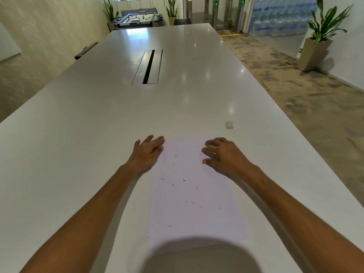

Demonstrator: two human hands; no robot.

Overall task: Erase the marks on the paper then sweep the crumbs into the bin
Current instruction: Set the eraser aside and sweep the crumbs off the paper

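1. Long white table; paper lies lengthwise, near to far, crumbs scattered on it.
2. Left hand flat, fingers straight, at far-left corner; right hand loosely curled, holding nothing.
3. Eraser far-right, nearer right hand; bin unseen.

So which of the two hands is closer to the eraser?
The right hand, resting on the paper's far right corner; the eraser lies just beyond it, while the left hand sits at the paper's opposite edge.

A white sheet of paper lies flat on the table's near edge, dotted with small dark crumbs. A small white eraser sits just beyond its far right corner.
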